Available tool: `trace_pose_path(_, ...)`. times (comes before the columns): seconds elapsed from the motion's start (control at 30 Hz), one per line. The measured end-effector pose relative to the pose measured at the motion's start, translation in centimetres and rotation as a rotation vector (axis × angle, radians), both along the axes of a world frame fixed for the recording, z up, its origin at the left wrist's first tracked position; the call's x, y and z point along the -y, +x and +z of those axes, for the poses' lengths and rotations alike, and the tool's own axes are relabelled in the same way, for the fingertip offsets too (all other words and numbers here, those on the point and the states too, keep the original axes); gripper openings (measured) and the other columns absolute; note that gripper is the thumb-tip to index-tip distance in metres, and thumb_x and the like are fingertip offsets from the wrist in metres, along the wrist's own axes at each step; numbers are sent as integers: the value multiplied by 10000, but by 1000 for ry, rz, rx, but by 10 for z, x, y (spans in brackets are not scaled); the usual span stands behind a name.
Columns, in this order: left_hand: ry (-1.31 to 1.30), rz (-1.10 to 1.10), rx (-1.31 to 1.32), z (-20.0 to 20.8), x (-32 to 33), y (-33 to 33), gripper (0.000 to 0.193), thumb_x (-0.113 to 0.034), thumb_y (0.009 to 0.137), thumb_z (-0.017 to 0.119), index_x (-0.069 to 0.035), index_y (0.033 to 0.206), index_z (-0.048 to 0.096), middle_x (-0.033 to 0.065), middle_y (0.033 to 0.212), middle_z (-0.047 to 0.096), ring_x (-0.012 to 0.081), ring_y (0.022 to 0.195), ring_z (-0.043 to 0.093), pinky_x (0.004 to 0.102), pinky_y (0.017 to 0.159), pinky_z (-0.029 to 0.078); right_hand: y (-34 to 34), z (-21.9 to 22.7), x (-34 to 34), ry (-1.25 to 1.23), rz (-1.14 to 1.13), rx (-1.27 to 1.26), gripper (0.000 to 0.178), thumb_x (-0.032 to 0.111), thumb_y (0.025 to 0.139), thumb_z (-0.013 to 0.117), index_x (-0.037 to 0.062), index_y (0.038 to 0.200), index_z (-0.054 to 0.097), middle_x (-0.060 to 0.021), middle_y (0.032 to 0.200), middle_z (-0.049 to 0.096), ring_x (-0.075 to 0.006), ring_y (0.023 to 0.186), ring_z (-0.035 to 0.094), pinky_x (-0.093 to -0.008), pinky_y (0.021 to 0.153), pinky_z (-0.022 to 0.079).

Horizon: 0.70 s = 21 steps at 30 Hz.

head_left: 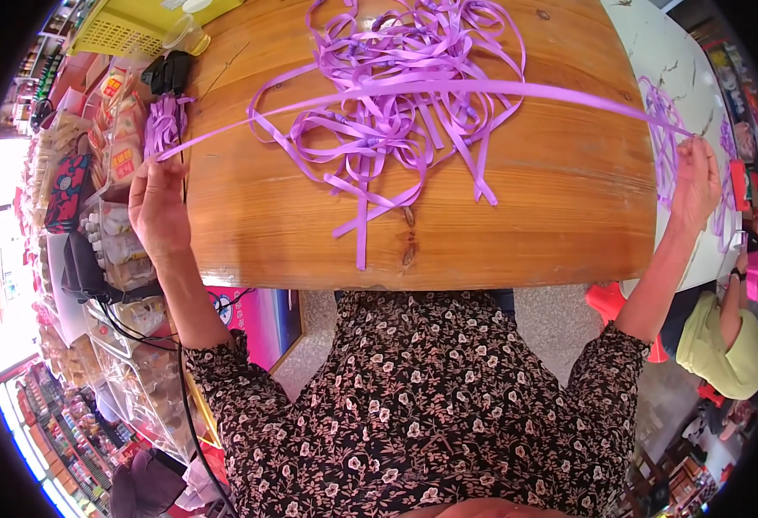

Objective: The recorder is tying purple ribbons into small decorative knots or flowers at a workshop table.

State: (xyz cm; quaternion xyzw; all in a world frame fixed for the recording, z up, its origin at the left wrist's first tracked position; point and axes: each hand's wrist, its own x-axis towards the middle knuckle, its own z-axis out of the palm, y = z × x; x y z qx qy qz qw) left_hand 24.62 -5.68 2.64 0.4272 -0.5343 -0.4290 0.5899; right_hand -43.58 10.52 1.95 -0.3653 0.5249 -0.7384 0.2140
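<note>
Stretching above the wooden table [526, 229], a purple ribbon [569, 93] is running from the left hand [161, 207] to the right hand [696, 186], fingertips [697, 148] of each pinching it, while looped purple ribbons [405, 69] are lying tangled between, apart from the fingers.

The ribbon [517, 88] is lilac; the tabletop [284, 237] orange-brown (with darker grain); the person's garment [431, 380] black, sprigged with pale flowers.

One taut ribbon [517, 87], one large ribbon heap [431, 54], one wooden table [508, 246] and one yellow basket [123, 37] show.
</note>
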Motion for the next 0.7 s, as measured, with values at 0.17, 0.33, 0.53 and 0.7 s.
trace_pose_path(0.17, 193, -94, -1040, 4, 10, -47, 246, -42, 909, 487, 69, 1129, 493, 163, 1094, 579, 290, 1032, 542, 485, 1060, 318, 69, 29, 20, -252, 279, 582, 203, -21, 874, 526, -24, 1077, 538, -116, 1034, 546, -200, 975, 495, -402, 901, 387)
trace_pose_path(0.33, 93, -335, -1252, -3, 23, -44, 229, -60, 912, 477, 65, 1103, 496, 99, 914, 569, 206, 845, 561, 375, 908, 443, 72, 22, 25, -540, 431, 1029, 256, -63, 853, 509, -17, 1105, 498, -118, 977, 522, -208, 914, 491, -422, 856, 370)
trace_pose_path(0.53, 99, -415, -706, 12, -5, -120, 204, -111, 921, 506, 0, 1089, 540, 56, 787, 598, 114, 660, 531, 246, 652, 438, 57, 12, 22, -566, 688, 1150, 264, -36, 879, 495, -38, 1143, 481, -38, 780, 434, -133, 709, 414, -303, 698, 366)
trace_pose_path(0.7, 121, -446, -529, 12, -43, -169, 173, -81, 906, 537, 7, 1048, 581, 91, 824, 648, 102, 606, 508, 226, 570, 417, 134, 18, 39, -156, 501, 332, 217, 29, 893, 534, -36, 1099, 530, -9, 727, 444, -100, 631, 363, -234, 615, 331)
